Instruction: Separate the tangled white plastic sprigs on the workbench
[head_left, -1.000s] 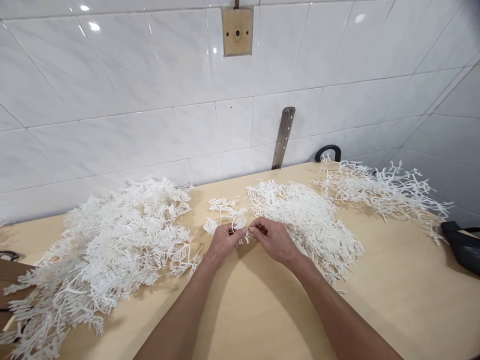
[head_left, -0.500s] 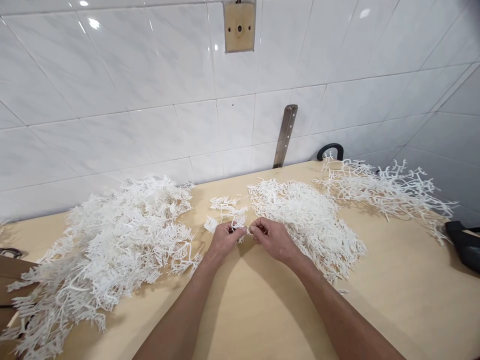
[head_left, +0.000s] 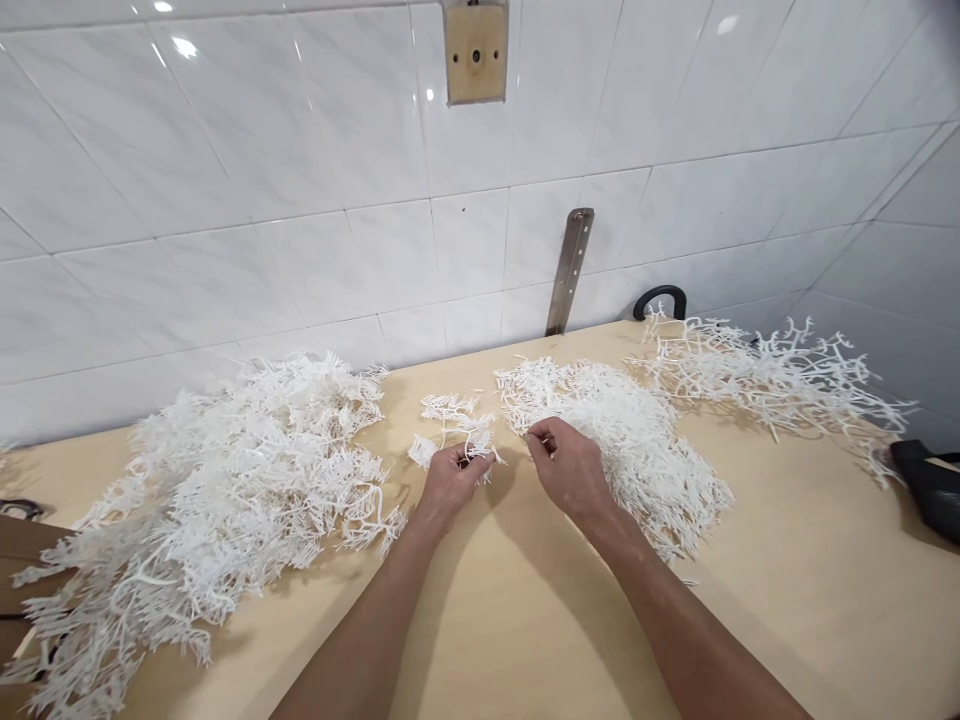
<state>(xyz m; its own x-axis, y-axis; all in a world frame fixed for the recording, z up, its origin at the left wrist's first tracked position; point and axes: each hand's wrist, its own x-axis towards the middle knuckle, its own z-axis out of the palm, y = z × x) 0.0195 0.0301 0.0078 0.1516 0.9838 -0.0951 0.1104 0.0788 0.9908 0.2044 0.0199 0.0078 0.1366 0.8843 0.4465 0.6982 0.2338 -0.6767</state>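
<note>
My left hand (head_left: 448,482) is closed, pinching a small white plastic branch piece (head_left: 459,427) that fans out above its fingers. My right hand (head_left: 570,466) has its fingers curled in a pinch at the near edge of the middle pile of small white pieces (head_left: 630,450); what it pinches is too small to make out. The two hands are a short gap apart over the light wooden table (head_left: 510,620). A large heap of white branching plastic pieces (head_left: 217,490) lies to the left of my left hand.
Longer white branched runners (head_left: 772,375) lie at the back right. A black handle (head_left: 658,298) and a metal strip (head_left: 568,270) stand against the tiled wall. A black object (head_left: 930,485) sits at the right edge, and dark items at the left edge.
My right hand has pulled away from the left hand, moving right and up to the middle pile. The left hand stays put with its branch piece.
</note>
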